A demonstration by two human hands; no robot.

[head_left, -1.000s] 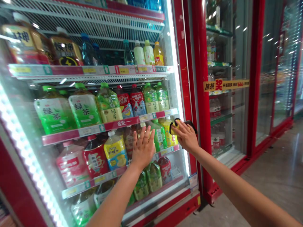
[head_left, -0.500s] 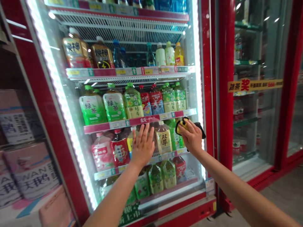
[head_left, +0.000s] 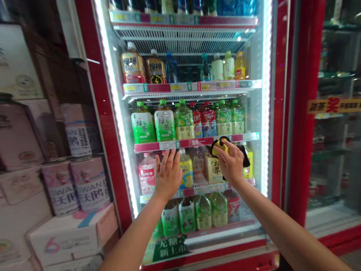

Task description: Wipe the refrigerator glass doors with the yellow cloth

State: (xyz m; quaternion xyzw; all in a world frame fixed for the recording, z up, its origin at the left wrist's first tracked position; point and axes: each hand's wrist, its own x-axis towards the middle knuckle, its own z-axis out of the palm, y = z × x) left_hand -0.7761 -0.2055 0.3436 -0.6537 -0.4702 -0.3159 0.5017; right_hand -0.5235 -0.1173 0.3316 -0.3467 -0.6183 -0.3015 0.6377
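A lit red-framed drinks cooler [head_left: 279, 113] with several shelves of bottles stands in front of me. My right hand [head_left: 232, 162] grips a yellow cloth with black edging [head_left: 221, 146], its dark part hanging out on the right. It is in front of the double-character labelled tea bottle [head_left: 214, 171], just below the red price strip [head_left: 183, 143]. My left hand [head_left: 168, 175] is held flat with fingers spread, between the pink bottle [head_left: 147, 175] and the yellow-and-blue bottle [head_left: 186, 171]. Whether either palm touches the glass, I cannot tell.
On the left, white-and-pink beer cans [head_left: 90, 184] stand on a carton [head_left: 70, 233] beside the cooler frame. A second red-framed cooler [head_left: 307, 150], with a yellow strip [head_left: 334, 105] across it, is on the right.
My view has turned left, bringing more of the stacked cans into sight. Relative to the cooler, both hands have shifted left, and the cloth has moved away from the right frame.
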